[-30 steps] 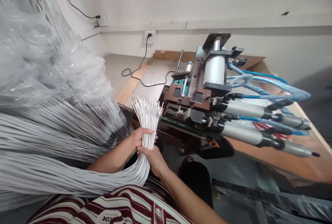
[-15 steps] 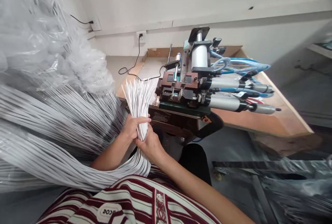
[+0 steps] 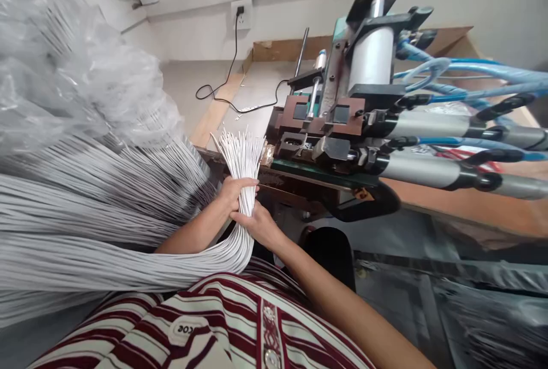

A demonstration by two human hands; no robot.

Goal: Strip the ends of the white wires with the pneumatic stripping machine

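Observation:
A thick bundle of white cables [image 3: 240, 155] stands upright in front of me, its cut ends fanned out at the top. My left hand [image 3: 237, 191] is wrapped around it just under the fanned part. Lower down, my right hand [image 3: 259, 223] grips the same bundle from the right side, thumb across the front. Below the hands the cables bend and run off to the left. Close by on the right is a machine [image 3: 319, 129] with metal jaws and silver cylinders; the bundle's tips are beside its left end.
Many more grey-white cables [image 3: 107, 186] lie piled at the left, partly under clear plastic wrap [image 3: 115, 84]. The machine sits on a wooden-edged bench [image 3: 216, 112] with a black cord [image 3: 235, 108] on it. Blue air hoses [image 3: 479, 69] extend right. A metal rack [image 3: 428, 300] is at lower right.
The view has moved closer to the machine, which now appears larger. Both hands still hold the bundle, which has shifted slightly right in view; the right hand sits a little higher.

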